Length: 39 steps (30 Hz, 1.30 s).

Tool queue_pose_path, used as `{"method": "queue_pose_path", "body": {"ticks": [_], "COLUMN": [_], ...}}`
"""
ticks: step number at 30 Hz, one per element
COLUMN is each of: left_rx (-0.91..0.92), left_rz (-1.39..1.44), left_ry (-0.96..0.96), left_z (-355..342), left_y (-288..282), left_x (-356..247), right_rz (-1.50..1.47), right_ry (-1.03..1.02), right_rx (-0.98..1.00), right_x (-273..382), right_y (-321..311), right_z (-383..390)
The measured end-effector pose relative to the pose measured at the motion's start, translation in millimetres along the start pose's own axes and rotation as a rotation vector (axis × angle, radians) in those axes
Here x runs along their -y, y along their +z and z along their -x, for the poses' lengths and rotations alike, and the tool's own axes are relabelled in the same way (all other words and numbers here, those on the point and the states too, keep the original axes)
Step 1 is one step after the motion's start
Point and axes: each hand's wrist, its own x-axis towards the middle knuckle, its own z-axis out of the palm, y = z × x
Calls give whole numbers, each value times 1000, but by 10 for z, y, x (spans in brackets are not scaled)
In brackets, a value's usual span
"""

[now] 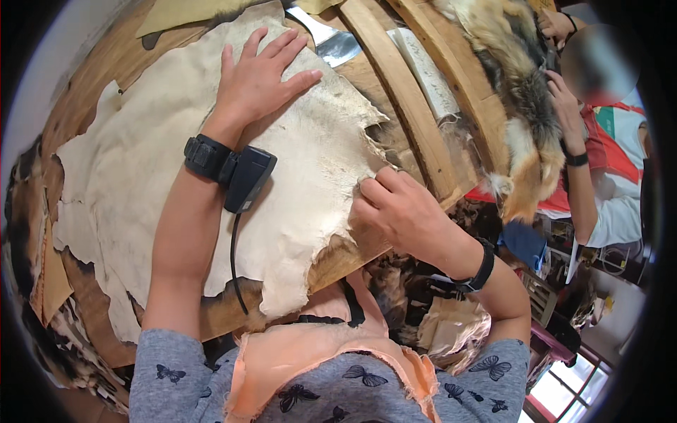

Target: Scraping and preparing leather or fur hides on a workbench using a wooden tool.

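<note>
A large, pale, ragged-edged hide [148,141] lies across the wooden table [90,67], with darker fur showing under parts of its edges. My left hand [259,79] rests on the upper part of the hide, open, with fingers spread. A black device [248,178] with a cable is strapped to that wrist. My right hand [395,215] is closed on the hide's right edge, fingertips curled against it, near the table's front edge.
Two wooden slats [384,84], a pale roll [419,67] and a shiny metal blade [331,42] lie beyond the hide. At right, a co-worker's hands [560,99] hold a long fox-coloured pelt [525,169]. Furs [395,289] are heaped below the table's edge.
</note>
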Motion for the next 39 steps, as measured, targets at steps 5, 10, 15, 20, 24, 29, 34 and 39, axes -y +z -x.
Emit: {"method": "queue_pose_path", "body": {"ticks": [5, 10, 15, 20, 24, 29, 34, 39], "left_rx": [16, 14, 127, 158, 33, 35, -14, -9], "left_rz": [6, 38, 146, 71, -7, -40, -42, -44], "left_ry": [-25, -38, -87, -89, -26, -18, 12, 16], "left_z": [2, 7, 166, 417, 447, 459, 446, 442], "left_y": [17, 0, -150, -208, -153, -128, -123, -146], "left_x": [3, -38, -107, -143, -153, -134, -133, -138], "right_rz": [121, 75, -69, -138, -170, -371, -390, -357], "right_ry": [67, 267, 112, 48, 6, -32, -25, 23], "right_rx": [-33, -196, -392, -369, -345, -160, -67, -17], "right_x": [92, 283, 502, 495, 376, 193, 172, 180], "right_y": [17, -119, 70, 197, 224, 203, 130, 135], "right_z": [209, 458, 149, -44, -111, -171, -79, 8]}}
